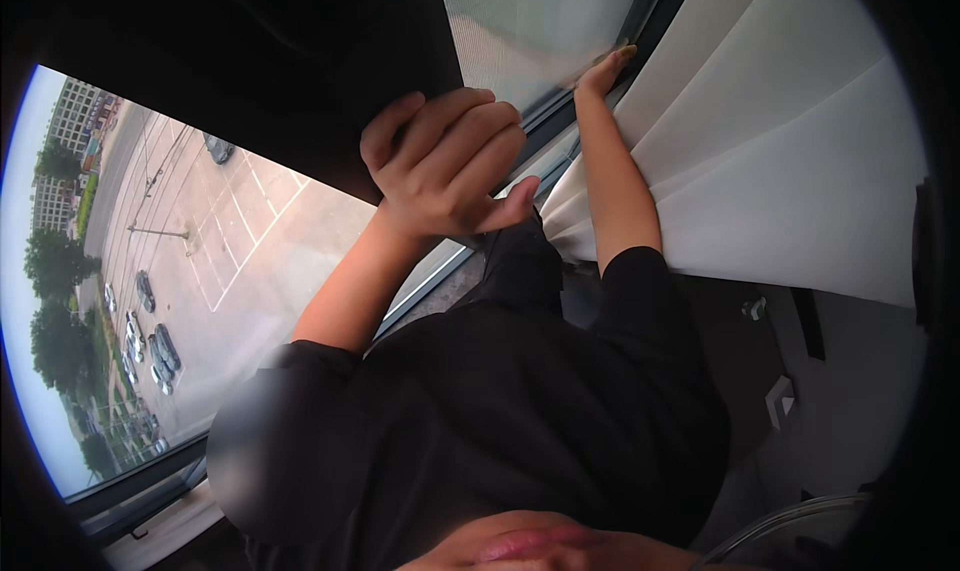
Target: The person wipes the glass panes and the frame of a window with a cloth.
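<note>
My left hand (450, 166) is in the middle, back towards me, its fingers curled and its thumb apart, over the lower edge of a broad black surface (300, 76). Whether it grips that edge cannot be seen. My right hand (604, 72) reaches out at the upper right against the dark window frame (656, 35), beside the window glass (540, 31). Something yellowish-brown (628, 50) shows at its fingertips; whether this is a held thing or the fingertips themselves is unclear.
A white curtain (757, 158) hangs close along my right arm. Window glass at the left shows a car park (255, 218) far below. A dark window rail (135, 488) runs at the lower left. A dark grey surface (847, 376) lies at the right.
</note>
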